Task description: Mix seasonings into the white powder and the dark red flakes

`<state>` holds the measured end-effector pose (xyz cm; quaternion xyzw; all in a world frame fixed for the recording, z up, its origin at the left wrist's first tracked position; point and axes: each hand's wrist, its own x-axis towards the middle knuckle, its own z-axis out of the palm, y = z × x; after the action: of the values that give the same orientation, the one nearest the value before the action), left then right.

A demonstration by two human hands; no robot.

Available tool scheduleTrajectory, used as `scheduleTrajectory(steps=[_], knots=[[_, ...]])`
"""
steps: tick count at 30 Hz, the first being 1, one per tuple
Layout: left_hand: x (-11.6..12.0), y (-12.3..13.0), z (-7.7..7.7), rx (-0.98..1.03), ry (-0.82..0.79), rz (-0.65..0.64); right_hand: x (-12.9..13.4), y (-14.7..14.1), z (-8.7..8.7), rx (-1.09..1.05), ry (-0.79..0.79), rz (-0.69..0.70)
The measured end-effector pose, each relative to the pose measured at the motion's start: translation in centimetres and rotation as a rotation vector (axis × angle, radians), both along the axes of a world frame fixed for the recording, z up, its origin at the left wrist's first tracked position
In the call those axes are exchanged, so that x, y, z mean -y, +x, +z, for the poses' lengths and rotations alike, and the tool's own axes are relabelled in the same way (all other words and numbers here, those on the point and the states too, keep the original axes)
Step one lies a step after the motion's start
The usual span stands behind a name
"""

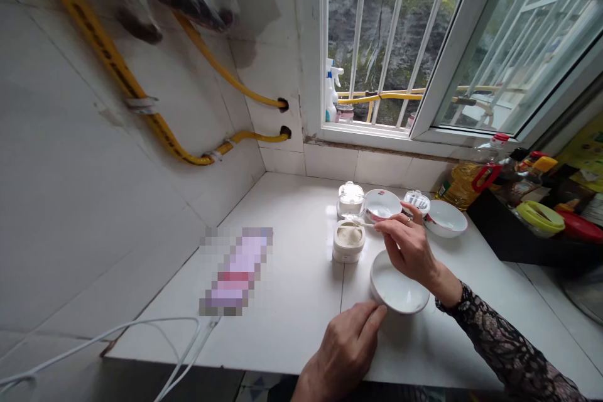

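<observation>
My right hand (pixel 409 244) pinches the thin handle of a small white spoon (pixel 363 223), its fingers closed. The spoon's far end is at a small white seasoning jar (pixel 348 251) filled with pale powder, its clear lid raised. Below my right hand stands a white bowl (pixel 393 286), with a little whitish matter inside that I cannot make out. My left hand (pixel 347 340) is curled at the bowl's near left rim, thumb and forefinger against its edge. Its other fingers are partly hidden.
Behind the jar are another lidded jar (pixel 351 196), a floral bowl (pixel 382 204), a third jar (pixel 417 201) and another bowl (pixel 446 218). An oil bottle (pixel 464 182) and a black condiment box (pixel 494 226) stand right. A blurred phone-like object (pixel 240 270) with a white cable (pixel 188 339) lies left.
</observation>
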<state>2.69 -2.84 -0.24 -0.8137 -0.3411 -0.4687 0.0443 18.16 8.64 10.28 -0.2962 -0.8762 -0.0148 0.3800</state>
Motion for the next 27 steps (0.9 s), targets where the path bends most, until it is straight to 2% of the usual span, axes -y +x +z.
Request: scheduleTrajectory(steps=[5,8,11,12,14,17,21,27], knots=[[-0.1,0.1,-0.3,-0.020,-0.005,-0.003,0.1,-0.1,-0.2,-0.129,-0.039,0.023],[-0.1,0.0,-0.3,-0.026,0.004,0.007,0.2,0.8,-0.4,-0.345,-0.230,-0.047],[-0.1,0.0,-0.3,-0.028,0.007,0.014,1.0,3.1,-0.6,-0.528,-0.473,-0.112],[0.0,0.0,-0.3,-0.032,0.003,0.015,1.4,4.0,-0.7,-0.545,-0.505,-0.133],[0.0,0.0,-0.2,-0.037,0.000,0.011,2.1,5.9,-1.2,-0.493,-0.480,-0.186],[0.0,0.1,-0.1,-0.035,0.008,-0.005,3.0,7.6,-2.6,-0.244,-0.345,-0.225],[0.0,0.2,-0.2,-0.033,0.020,-0.005,3.6,7.2,-3.9,0.016,-0.245,-0.185],[-0.2,0.2,-0.4,-0.046,0.003,0.012,3.9,5.9,-2.4,0.155,-0.391,0.064]])
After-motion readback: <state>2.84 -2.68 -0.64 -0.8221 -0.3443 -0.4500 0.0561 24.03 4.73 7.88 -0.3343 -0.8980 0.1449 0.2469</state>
